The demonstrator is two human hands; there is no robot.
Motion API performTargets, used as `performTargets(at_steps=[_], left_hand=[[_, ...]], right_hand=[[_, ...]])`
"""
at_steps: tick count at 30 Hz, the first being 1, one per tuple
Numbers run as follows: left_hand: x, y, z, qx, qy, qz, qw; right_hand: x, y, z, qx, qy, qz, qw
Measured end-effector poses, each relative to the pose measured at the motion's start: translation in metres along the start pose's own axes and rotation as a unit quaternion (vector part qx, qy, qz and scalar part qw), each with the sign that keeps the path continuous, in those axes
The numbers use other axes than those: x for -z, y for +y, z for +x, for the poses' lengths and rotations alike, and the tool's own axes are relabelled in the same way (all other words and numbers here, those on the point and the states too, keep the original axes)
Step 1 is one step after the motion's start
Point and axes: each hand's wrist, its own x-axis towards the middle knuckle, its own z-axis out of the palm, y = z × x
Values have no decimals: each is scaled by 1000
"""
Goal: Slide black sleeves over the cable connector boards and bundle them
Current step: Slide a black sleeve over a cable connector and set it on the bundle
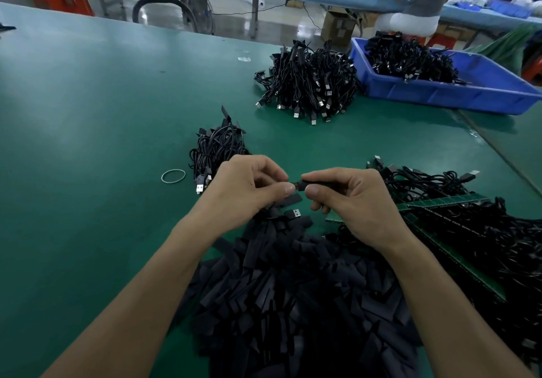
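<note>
Above a big heap of loose black sleeves [293, 295], my right hand [349, 201] grips a black sleeve [318, 184] that points left. My left hand [249, 187] pinches the small end sticking out of that sleeve at its left tip, with more sleeves and a cable's USB plug [294, 213] hanging under the palm. The connector board itself is hidden by the sleeve and fingers. At right lie unsleeved cables with green board strips [445, 201].
A small bundle of sleeved cables [218, 148] and a rubber band [173, 176] lie left of my hands on the green table [88, 128]. A larger cable pile [311, 84] and a blue bin [440, 90] sit farther back. A person sits at a far bench.
</note>
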Motion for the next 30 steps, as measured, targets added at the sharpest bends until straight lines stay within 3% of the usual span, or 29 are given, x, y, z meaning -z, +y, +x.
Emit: performTargets(at_steps=[4,24,30], left_hand=[[-1,2,-1,9,28,38,999],[-1,-2,0,32,-13,-4,999],[-3,1,-2,11,-14,18,1000]], right_hand=[[-4,3,-5,14,27,-11,999],[-14,6,-8,27,69,14,997],[-16,4,-6,12,45,12,999]])
